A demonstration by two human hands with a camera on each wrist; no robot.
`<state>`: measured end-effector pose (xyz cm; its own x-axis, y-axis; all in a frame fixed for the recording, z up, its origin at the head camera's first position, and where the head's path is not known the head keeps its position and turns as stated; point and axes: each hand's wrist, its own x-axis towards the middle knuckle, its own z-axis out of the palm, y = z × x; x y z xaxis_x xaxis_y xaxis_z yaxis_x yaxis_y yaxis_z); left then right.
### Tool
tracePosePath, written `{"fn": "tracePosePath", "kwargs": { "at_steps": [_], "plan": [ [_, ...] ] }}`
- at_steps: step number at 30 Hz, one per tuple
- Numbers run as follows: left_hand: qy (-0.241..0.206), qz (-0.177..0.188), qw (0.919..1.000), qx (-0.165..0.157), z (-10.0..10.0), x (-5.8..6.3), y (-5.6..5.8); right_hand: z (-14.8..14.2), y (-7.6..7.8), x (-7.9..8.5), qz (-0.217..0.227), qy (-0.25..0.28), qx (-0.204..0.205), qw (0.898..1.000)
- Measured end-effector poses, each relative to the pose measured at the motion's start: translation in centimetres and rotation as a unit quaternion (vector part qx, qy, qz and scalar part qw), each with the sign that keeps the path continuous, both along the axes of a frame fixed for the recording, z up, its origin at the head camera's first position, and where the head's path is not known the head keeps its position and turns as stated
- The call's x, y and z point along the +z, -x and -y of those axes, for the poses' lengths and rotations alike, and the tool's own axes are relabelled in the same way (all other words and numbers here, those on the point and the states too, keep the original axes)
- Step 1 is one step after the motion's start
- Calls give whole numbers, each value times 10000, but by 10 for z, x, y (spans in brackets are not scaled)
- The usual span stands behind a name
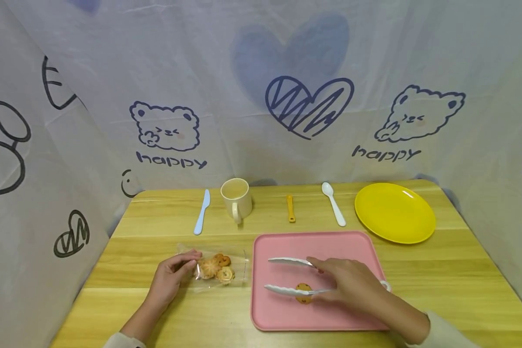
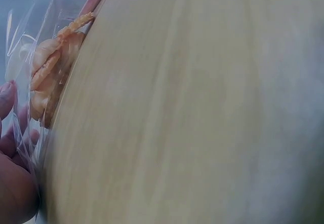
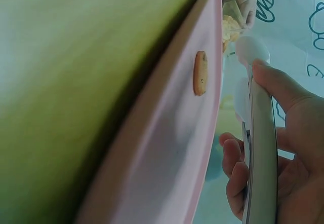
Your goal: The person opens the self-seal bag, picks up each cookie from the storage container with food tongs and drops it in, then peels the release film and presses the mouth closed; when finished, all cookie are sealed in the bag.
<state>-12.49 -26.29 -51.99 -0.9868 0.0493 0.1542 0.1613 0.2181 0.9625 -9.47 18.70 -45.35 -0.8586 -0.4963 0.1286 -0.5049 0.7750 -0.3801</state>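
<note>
White tongs (image 1: 287, 290): held in curled fingers of right hand (image 1: 345, 280), arms parted above single cookie (image 1: 304, 299).
Clear bag (image 1: 241, 263): pinched between thumb and fingers of left hand (image 1: 171, 278); bagged cookies (image 1: 213, 268) enclosed.
Pink tray (image 1: 265, 246): placed beside bag, single cookie laid on it.
Wooden table (image 1: 443, 285): blue knife (image 1: 202, 211), cream mug (image 1: 245, 205), yellow plate (image 1: 393, 212) set farther out.

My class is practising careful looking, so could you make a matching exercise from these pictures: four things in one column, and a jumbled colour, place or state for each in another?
Column 1
1. tongs
2. plate
3. knife
4. bag

Column 2
A. light blue, left of the mug
B. clear, with cookies inside
C. held in the right grip, over the tray
D. yellow, beyond the tray's far right corner

Right pairs: 1-C, 2-D, 3-A, 4-B
</note>
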Motion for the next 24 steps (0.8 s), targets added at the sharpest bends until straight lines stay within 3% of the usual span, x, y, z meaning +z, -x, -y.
{"fn": "tracePosePath", "kwargs": {
  "at_steps": [6, 24],
  "plan": [
    [31, 74, 10000, 19, 0, 2, 0, -21, -12, -4, -79, -94, -78, 9999],
    [-46, 103, 9999, 29, -1, 1, 0, -55, -29, -13, 489, -134, -372, 9980]
  ]
}}
